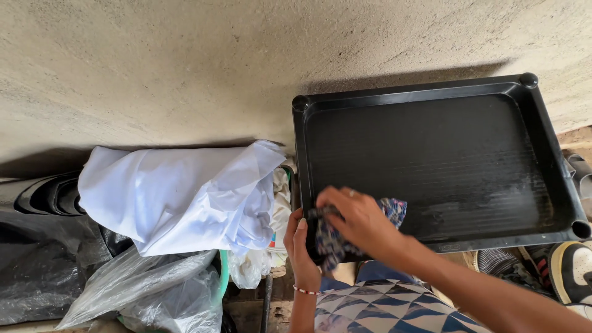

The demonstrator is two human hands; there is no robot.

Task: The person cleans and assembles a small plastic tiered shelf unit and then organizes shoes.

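- One view only, from the head camera, is given, and it looks down on both hands at the near left corner of a black plastic tray (431, 154).
- The right hand (361, 222) is laid flat over a dark patterned cloth (333, 237); its fingers (330, 198) are curled down and pressed onto the cloth, so the cloth is gripped against the tray's floor.
- The left hand (299, 243) is set at the tray's near left rim, just beside the right-hand fingers; its fingers are closed around the rim and the hanging end of the cloth, though which of the two is truly clasped cannot be told.
- The cloth is found under and between the two hands, partly on the tray floor, partly draped over the near edge.
- As a judgement, the wiping appears to be under way: faint pale streaks are seen on the floor to the right of the fingers, well apart from them, while the corner beneath the fingers is being covered now. How much has been cleaned cannot be told for certain.
- A white sheet of fabric (185, 197) lies heaped to the left of the left-hand fingers, with clear plastic bags (148, 290) below it.
- A concrete wall (185, 61) stands beyond the fingers, behind the tray.
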